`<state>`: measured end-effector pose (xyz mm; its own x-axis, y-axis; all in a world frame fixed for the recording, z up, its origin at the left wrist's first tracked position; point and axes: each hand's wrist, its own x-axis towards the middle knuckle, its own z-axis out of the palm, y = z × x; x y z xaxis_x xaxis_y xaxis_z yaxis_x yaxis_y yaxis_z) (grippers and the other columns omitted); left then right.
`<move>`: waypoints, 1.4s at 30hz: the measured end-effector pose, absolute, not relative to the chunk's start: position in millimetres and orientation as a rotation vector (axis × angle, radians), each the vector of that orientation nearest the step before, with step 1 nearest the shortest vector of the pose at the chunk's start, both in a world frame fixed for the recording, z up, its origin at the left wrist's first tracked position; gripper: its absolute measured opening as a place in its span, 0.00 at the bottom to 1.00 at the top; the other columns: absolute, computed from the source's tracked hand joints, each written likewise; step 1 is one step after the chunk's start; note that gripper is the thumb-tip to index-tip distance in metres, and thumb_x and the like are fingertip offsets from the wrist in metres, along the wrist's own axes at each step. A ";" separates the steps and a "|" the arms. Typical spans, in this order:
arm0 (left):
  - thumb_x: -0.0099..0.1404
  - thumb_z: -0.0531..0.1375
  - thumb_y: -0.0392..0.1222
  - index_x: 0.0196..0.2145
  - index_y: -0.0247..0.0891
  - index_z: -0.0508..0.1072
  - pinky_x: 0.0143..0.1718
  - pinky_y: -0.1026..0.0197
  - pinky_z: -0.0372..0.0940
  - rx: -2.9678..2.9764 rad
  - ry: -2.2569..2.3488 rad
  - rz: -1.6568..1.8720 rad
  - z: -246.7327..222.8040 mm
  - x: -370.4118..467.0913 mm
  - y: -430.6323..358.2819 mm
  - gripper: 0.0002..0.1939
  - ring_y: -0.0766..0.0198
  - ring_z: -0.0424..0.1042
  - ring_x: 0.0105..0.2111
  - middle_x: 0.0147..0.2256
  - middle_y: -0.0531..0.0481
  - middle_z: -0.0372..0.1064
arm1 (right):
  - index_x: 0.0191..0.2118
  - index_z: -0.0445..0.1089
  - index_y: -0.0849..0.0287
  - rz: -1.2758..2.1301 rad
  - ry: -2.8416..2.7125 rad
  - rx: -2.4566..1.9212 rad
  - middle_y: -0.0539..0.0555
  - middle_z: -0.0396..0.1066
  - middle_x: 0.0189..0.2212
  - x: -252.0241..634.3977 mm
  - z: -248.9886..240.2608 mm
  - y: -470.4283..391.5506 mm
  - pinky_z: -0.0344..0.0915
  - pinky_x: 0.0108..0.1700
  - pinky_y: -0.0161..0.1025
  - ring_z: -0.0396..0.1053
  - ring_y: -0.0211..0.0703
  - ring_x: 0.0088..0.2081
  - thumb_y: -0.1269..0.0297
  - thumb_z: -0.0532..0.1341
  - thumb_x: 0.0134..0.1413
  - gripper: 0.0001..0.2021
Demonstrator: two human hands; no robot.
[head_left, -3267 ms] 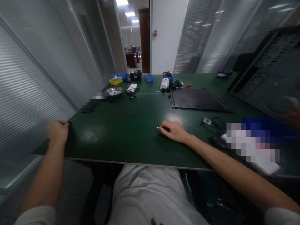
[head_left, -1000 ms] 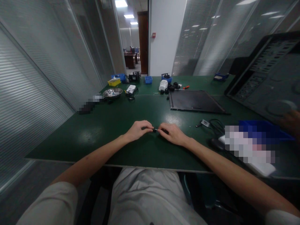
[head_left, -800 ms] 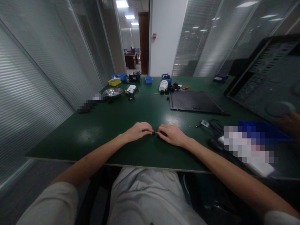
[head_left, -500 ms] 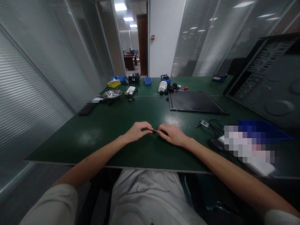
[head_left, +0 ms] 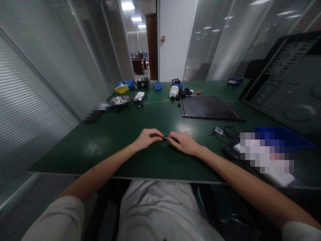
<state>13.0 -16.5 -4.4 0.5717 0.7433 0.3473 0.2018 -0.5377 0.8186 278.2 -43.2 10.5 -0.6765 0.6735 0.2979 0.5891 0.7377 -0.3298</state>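
Note:
My left hand and my right hand meet over the middle of the green table, fingertips close together. Between them is a small dark piece with a bright, metal-looking end; it is too small to name. The thumb and fingers of my left hand pinch its dark part. My right hand's fingers are closed at the bright end, and whatever lies within them is hidden.
Beyond my right hand lies a flat black panel. Nearer on the right are a cable with a grey block, a black mouse and a blue tray. A metal bowl and small bins stand at the back left.
Both hands hold nearly the same pose around the small dark piece. The whole view has shifted very slightly.

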 end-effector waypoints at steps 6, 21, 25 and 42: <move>0.71 0.65 0.41 0.47 0.37 0.82 0.55 0.56 0.68 2.398 0.670 0.777 2.3 10.3 -16.8 0.10 0.58 0.77 0.48 0.46 0.43 0.79 | 0.46 0.71 0.55 0.138 -2.672 -0.988 0.54 0.74 0.38 277.0 10.4 -42.7 0.54 0.35 0.38 0.69 0.41 0.33 0.57 0.52 0.74 0.12; 0.66 0.69 0.40 0.43 0.37 0.84 0.50 0.58 0.69 2.195 0.721 0.858 -9.3 25.7 -16.7 0.08 0.57 0.78 0.44 0.42 0.44 0.80 | 0.46 0.70 0.56 0.130 -2.607 -1.083 0.54 0.76 0.40 270.6 1.5 -44.8 0.52 0.35 0.39 0.71 0.42 0.34 0.56 0.51 0.75 0.14; 0.66 0.69 0.41 0.42 0.36 0.84 0.49 0.58 0.69 2.187 0.740 0.842 -7.5 26.5 -17.2 0.08 0.58 0.77 0.43 0.42 0.44 0.79 | 0.46 0.70 0.55 0.162 -2.607 -1.057 0.54 0.76 0.40 271.0 1.9 -43.9 0.53 0.35 0.38 0.71 0.42 0.34 0.56 0.51 0.75 0.13; 0.71 0.64 0.41 0.41 0.36 0.83 0.46 0.58 0.68 2.352 0.856 0.886 -8.5 24.2 -5.8 0.07 0.59 0.75 0.42 0.41 0.44 0.77 | 0.47 0.72 0.55 0.126 -2.677 -1.039 0.54 0.75 0.40 272.9 8.4 -44.5 0.53 0.35 0.38 0.70 0.41 0.34 0.55 0.52 0.75 0.14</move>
<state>24.2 -5.8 -8.5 0.5944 0.6941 0.4062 0.3821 -0.6882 0.6168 272.9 -44.5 8.4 -0.7079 0.6728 0.2148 0.6496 0.7397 -0.1760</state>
